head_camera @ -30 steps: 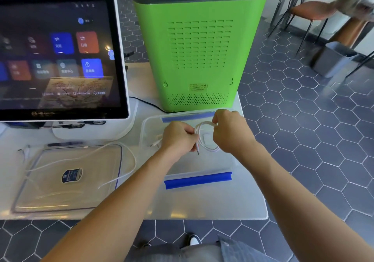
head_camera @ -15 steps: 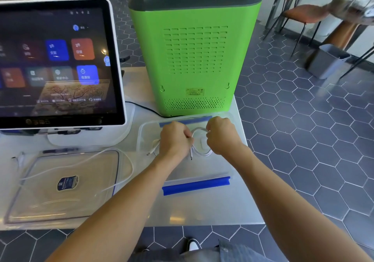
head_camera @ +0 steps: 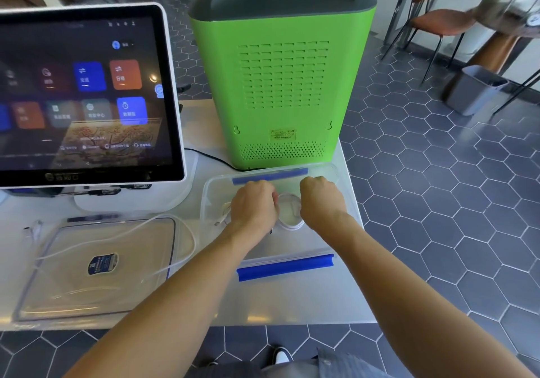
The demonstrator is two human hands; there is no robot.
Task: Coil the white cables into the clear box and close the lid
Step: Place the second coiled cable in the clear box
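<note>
Both hands were down inside the box point(head_camera: 211, 202): the left hand point(head_camera: 254, 205) and right hand point(head_camera: 320, 199) each curled round a side of the coil point(head_camera: 288, 211). It wanted pressing flat before release, lest it spring open. A second cable point(head_camera: 187, 231) lay across the lid point(head_camera: 73, 290), uncoiled

Dark hexagon-tiled floor point(head_camera: 438, 202), white table point(head_camera: 292, 301), orange chairs point(head_camera: 438, 21), grey bin point(head_camera: 473, 91), daylight from upper right
</note>
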